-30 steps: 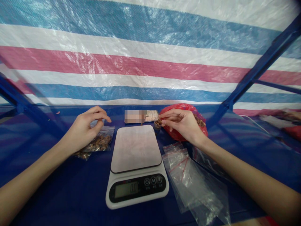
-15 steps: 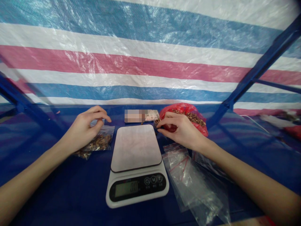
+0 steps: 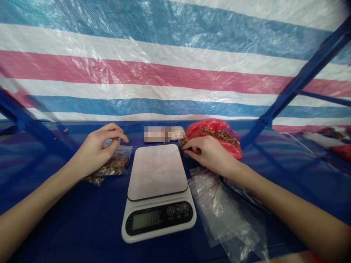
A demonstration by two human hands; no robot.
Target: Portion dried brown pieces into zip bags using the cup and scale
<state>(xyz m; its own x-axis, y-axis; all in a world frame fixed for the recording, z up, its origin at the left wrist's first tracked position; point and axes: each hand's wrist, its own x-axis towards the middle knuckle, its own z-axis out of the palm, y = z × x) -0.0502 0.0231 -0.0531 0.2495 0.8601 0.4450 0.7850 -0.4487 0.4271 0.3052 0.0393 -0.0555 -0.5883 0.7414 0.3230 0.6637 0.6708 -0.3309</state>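
Observation:
A white kitchen scale [image 3: 157,173] stands between my hands with a bare plate and 0.0 on its display. My left hand [image 3: 102,146] hovers over clear zip bags of brown, nut-like pieces [image 3: 116,163], fingers loosely bent and apart from the thumb, holding nothing. With fingertips pinched, my right hand [image 3: 212,153] is at the near edge of a small clear cup [image 3: 183,140] that has brown pieces in it. Behind that hand, a red plastic bag [image 3: 234,148] lies open, full of the same pieces.
Flat clear zip bags [image 3: 219,208] are spread right of the scale. A phone-like flat object [image 3: 178,134], partly blurred out, lies behind it. Blue metal struts [image 3: 270,117] rise at both sides, and a striped tarp [image 3: 153,80] hangs at the back of the blue tabletop [image 3: 82,226].
My right hand has dipped slightly, its knuckles lower beside the small cup. The left hand keeps its pose. The whole view has shifted a little.

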